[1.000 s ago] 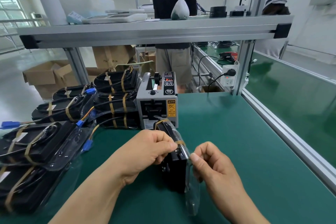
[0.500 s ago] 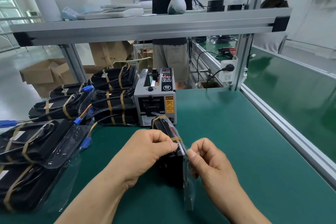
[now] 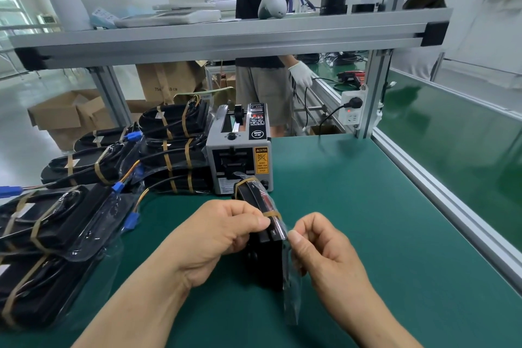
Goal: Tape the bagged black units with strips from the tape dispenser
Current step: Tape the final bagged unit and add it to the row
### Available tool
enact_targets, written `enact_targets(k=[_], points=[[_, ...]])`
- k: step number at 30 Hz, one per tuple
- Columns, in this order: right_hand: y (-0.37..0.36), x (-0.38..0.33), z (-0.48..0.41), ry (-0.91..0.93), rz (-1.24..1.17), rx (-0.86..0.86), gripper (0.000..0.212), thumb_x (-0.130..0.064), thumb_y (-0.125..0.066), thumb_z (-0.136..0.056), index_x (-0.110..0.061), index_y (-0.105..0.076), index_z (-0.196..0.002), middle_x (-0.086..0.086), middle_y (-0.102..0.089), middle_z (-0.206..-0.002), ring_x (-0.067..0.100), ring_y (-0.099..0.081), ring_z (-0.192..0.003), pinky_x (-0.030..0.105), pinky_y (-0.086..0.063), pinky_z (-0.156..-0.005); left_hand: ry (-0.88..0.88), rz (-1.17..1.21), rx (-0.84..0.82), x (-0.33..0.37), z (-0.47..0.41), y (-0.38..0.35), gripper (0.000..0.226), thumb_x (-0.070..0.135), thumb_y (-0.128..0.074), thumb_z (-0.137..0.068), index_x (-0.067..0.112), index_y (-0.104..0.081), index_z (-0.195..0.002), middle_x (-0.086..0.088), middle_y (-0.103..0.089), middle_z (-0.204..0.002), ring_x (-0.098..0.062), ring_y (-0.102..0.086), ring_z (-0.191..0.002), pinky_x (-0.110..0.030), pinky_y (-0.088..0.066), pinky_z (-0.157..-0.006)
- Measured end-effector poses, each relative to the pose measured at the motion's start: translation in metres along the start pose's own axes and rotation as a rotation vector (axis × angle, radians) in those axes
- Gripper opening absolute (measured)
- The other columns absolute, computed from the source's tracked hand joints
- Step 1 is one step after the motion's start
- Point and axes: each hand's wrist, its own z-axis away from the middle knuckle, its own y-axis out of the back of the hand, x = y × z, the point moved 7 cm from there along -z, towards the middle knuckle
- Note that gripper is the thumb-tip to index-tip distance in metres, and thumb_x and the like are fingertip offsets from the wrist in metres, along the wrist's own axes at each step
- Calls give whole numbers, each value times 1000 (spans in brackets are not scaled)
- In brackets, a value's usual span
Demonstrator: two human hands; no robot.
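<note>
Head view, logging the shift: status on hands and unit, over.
Left hand grips unit. Right hand pinches bag. Unit stands on edge, two strips on. Dispenser right behind it.

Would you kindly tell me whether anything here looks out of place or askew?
One thing. The black unit gripped on edge by the left hand has a loose, untaped flap of clear bag trailing from its near end, pinched by the right hand.
</note>
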Motion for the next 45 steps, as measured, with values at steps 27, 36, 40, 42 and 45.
enact_targets(k=[27,36,40,42,45], points=[[-3,-2,-1,15,31,-2,18,-34,-61,-86,-21,-54,-77,-5,-49,-61,11,-44,-59,32,-41,-62,-65,-145,100,-1,-1,0,19,15,-76,-78,20,-71,-60,-2,-69,-67,-6,-58,-57,-15,-43,-53],[-3,1,-1,12,43,-9,17,-33,-62,-89,-22,-55,-77,-6,-50,-62,11,-46,-60,33,-42,-62,-73,-156,120,-3,-2,1,14,16,-76,-78,16,-72,-65,-4,-71,-71,-12,-62,-64,-26,-50,-67],[-4,0,-2,4,34,-4,18,-40,-60,-82,-23,-55,-76,-8,-50,-60,10,-45,-58,31,-42,-61,-79,-168,131,-4,-1,1,14,18,-77,-78,13,-71,-67,0,-65,-64,-8,-56,-56,-21,-45,-59],[-4,0,-2,4,36,-4,18,-41,-60,-82,-24,-55,-76,-7,-50,-61,10,-45,-58,32,-42,-61,-91,-186,147,-5,-1,1,15,19,-77,-78,12,-70,-67,1,-61,-62,-8,-53,-56,-19,-44,-57],[-4,0,-1,1,25,-1,19,-40,-60,-81,-23,-55,-76,-7,-50,-61,10,-46,-59,32,-42,-61,-116,-217,168,-5,0,1,16,20,-77,-79,13,-69,-68,-2,-58,-64,-10,-51,-59,-19,-44,-57]])
